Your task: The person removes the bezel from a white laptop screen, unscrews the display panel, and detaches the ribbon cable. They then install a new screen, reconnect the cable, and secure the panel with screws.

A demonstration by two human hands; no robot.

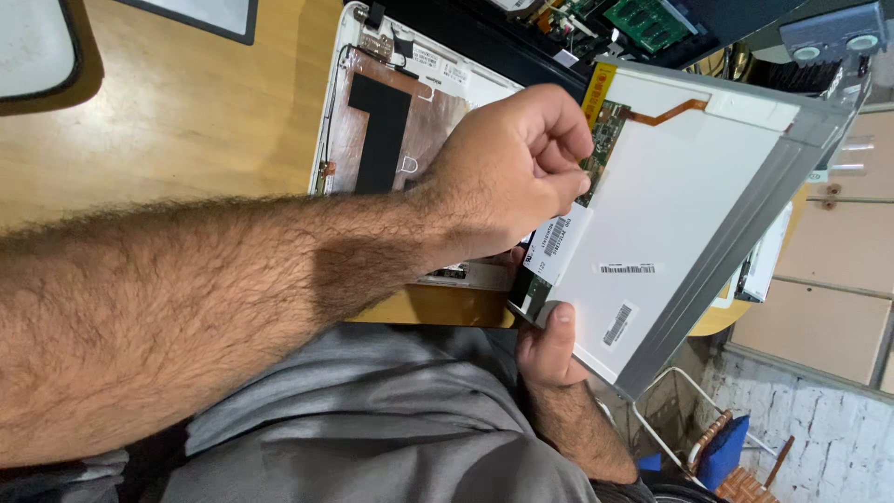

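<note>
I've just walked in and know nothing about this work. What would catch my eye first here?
First, the big pale screen panel held up at the right, back side showing, with a green circuit strip along its edge. One hand pinches at that strip from the middle, while the other hand grips the panel's lower corner. Behind them, a white laptop lid lies open on the wooden table.

Left hand (507,168) pinches the green circuit strip (603,140) on the screen panel (680,214) (right hand (551,346) grips its corner).
</note>
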